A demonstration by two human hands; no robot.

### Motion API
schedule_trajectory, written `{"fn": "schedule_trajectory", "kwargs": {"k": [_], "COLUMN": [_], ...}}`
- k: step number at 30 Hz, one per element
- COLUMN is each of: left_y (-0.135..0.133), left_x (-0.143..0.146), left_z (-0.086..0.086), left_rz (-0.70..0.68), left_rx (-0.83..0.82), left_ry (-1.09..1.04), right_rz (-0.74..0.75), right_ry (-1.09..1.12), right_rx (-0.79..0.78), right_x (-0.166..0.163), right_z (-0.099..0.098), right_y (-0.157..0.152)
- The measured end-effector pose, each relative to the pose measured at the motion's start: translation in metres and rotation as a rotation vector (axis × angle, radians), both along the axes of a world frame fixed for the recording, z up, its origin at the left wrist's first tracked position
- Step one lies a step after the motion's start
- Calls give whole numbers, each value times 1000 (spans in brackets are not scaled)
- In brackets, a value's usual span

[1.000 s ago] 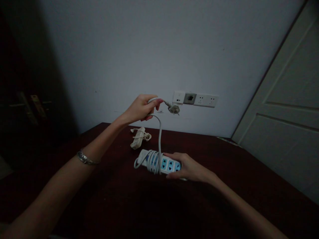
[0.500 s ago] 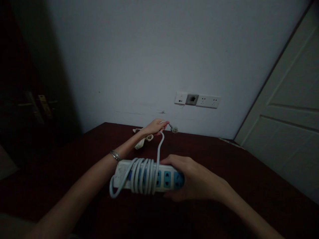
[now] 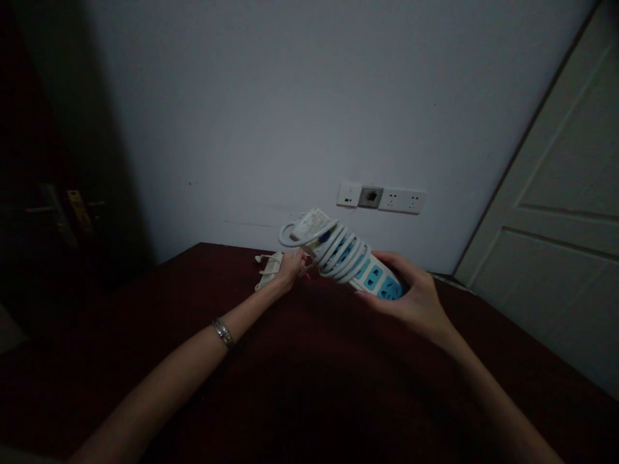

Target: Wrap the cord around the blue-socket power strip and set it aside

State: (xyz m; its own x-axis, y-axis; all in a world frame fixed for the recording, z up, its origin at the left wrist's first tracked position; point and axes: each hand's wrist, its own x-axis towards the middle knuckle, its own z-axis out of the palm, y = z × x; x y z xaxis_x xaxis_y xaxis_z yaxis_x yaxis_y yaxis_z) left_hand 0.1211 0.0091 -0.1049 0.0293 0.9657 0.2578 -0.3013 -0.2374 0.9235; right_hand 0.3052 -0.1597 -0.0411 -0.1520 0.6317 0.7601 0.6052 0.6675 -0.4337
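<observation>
My right hand (image 3: 414, 296) grips one end of a white power strip (image 3: 374, 277) with blue sockets, held tilted up above the dark red table (image 3: 300, 386). A grey-white cord (image 3: 338, 252) is coiled round the strip's middle in several turns, with a loop sticking out at its far end. My left hand (image 3: 290, 269), a bracelet on its wrist, is closed on the cord just below the strip's far end; the plug is hidden.
A second, smaller white power strip (image 3: 271, 270) with its cord lies on the table behind my left hand. Wall sockets (image 3: 382, 197) sit on the pale wall above. A white door (image 3: 556, 245) stands at the right, a dark door with a handle (image 3: 72, 209) at the left.
The power strip has been lifted off the table and tilted up. The loose cord and plug held high a second ago are now wound onto the strip, and my left hand has come down beside it.
</observation>
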Motion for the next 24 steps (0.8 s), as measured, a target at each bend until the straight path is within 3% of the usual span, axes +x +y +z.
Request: {"fn": "schedule_trajectory", "kwargs": {"k": [6,9,14,18,24], "left_y": [5,-3,-33,-67,-93], "left_x": [-13,-14,-8,0,2], "left_z": [18,20,11,7,1], "left_rz": [236,266,305,217,41], "left_rx": [29,95,239,369,506], "left_ry": [-338,-398,-150,52,222], "right_rz": [-129,-194,-276,-321,-318], "right_ry": [123,219,471,606,357], "right_rx": [-39,-69,-221,-420,-513], "right_x": [18,24,37,47,52], "right_z": [-12,-16,-14,-16,-40], "right_y": [19,32,57,74,93]}}
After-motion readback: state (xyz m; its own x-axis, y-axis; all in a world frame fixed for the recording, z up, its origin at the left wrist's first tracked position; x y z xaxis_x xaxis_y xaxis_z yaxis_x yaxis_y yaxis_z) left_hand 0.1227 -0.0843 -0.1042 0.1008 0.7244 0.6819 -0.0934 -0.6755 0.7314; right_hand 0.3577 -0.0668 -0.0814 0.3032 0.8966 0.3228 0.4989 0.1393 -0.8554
